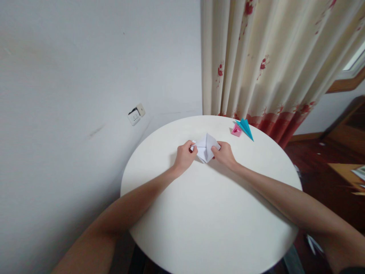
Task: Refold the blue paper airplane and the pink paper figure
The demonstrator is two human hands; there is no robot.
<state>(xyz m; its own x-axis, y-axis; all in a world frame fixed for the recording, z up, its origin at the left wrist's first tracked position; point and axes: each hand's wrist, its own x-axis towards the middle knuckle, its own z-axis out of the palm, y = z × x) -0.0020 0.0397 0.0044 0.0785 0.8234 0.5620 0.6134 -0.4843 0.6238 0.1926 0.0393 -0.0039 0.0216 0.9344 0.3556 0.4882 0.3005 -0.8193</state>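
Note:
Between my two hands is a folded sheet of white paper (205, 146), with creases and several overlapping flaps, held over the far half of the round white table (199, 213). My left hand (186, 154) pinches its left corner between thumb and fingers. On the opposite side my right hand (224, 153) grips the right edge, thumb on top and fingers mostly hidden behind the paper. Beyond my right hand lie a blue paper plane (245, 128) and a small pink folded paper piece (236, 130), touching or nearly touching each other.
A white wall with a socket (134, 117) stands close on the left. Behind the table hangs a cream curtain (245, 68) with red flowers. To the right are a dark red floor and a wooden surface (346, 176) with papers on it.

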